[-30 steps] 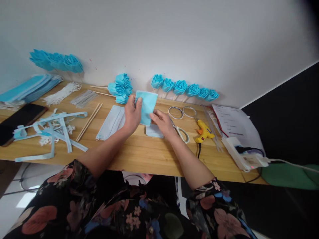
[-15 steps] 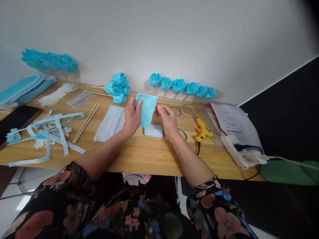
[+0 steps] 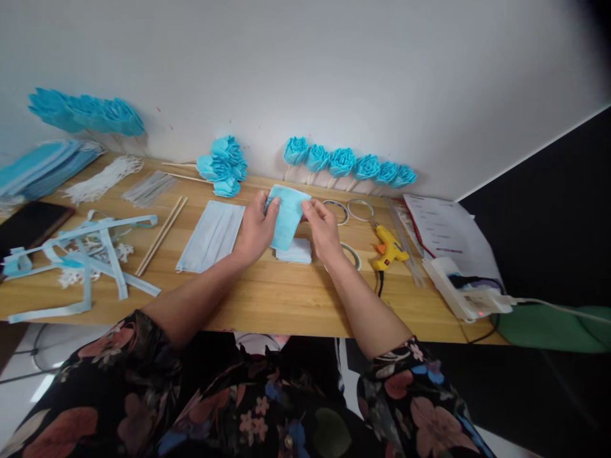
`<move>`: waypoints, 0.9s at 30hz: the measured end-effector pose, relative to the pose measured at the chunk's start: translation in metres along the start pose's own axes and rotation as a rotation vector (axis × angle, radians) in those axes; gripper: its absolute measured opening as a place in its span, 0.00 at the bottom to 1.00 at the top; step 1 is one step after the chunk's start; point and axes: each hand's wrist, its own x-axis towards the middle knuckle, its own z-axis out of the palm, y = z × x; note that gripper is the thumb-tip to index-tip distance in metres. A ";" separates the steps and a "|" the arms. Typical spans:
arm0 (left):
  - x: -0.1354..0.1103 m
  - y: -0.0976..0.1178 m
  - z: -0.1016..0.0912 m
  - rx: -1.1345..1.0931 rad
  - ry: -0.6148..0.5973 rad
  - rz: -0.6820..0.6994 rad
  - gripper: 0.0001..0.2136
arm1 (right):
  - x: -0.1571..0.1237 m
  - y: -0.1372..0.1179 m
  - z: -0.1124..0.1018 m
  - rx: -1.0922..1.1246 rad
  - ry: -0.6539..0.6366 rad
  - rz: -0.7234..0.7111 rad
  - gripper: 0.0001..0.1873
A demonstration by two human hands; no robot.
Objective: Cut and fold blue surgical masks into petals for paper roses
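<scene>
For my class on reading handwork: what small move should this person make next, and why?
Probably the right hand should roll the upper right corner of the light-blue piece slightly inward while the left hand steadies it. The right hand already pinches that corner, the left thumb lies on the opposite edge, and the blue flowers behind show curled petals.

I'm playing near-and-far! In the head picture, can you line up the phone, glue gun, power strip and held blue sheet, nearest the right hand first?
1. Blue sheet: touching the right hand.
2. Glue gun: to that hand's right.
3. Power strip: farther right.
4. Phone: far left.
</scene>
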 end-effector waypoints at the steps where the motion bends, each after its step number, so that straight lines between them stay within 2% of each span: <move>1: -0.001 0.000 0.000 0.005 -0.017 -0.009 0.14 | -0.001 0.001 0.001 -0.010 -0.020 0.014 0.19; 4: -0.003 0.001 0.002 0.009 -0.050 -0.016 0.12 | -0.002 0.003 0.001 -0.073 -0.018 0.036 0.19; 8: -0.002 -0.002 0.003 -0.002 -0.059 0.000 0.11 | 0.003 -0.001 -0.005 -0.148 0.098 -0.005 0.20; 10: -0.002 -0.002 0.002 0.013 -0.062 0.008 0.10 | 0.006 -0.003 -0.009 -0.123 0.115 -0.028 0.20; 13: -0.003 0.001 0.002 0.033 -0.093 0.002 0.10 | 0.008 -0.005 -0.011 -0.087 0.050 -0.044 0.18; 17: -0.005 0.008 0.001 0.031 -0.182 -0.018 0.09 | 0.006 -0.005 -0.012 -0.180 -0.031 -0.045 0.17; 22: -0.004 0.012 0.001 -0.017 -0.257 -0.075 0.08 | 0.004 -0.005 -0.015 -0.263 -0.027 -0.079 0.17; 27: -0.005 0.010 0.003 -0.180 -0.296 -0.180 0.12 | 0.004 -0.008 -0.015 -0.268 -0.025 -0.106 0.16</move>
